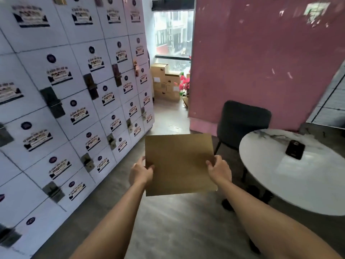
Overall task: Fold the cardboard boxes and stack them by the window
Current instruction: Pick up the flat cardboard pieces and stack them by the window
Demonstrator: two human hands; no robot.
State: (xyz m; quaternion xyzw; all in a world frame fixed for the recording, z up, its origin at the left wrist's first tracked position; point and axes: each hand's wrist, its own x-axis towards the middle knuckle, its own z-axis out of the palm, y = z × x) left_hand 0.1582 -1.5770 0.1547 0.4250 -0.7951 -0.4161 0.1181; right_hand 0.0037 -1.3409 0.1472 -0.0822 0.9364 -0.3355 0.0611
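Observation:
A brown cardboard box (179, 163) is held out in front of me, its plain flat face towards the camera. My left hand (141, 171) grips its left edge and my right hand (219, 170) grips its right edge, thumbs curled onto the face. Far ahead, under the window (172, 32), stands a stack of cardboard boxes (164, 82) at the end of a narrow passage.
A wall of white lockers (74, 90) runs along the left. A pink wall (261, 58) closes the right of the passage. A dark chair (242, 120) and a round white table (291, 174) with a black phone (295, 149) stand at right. Red flowers (183, 84) sit beside the stack.

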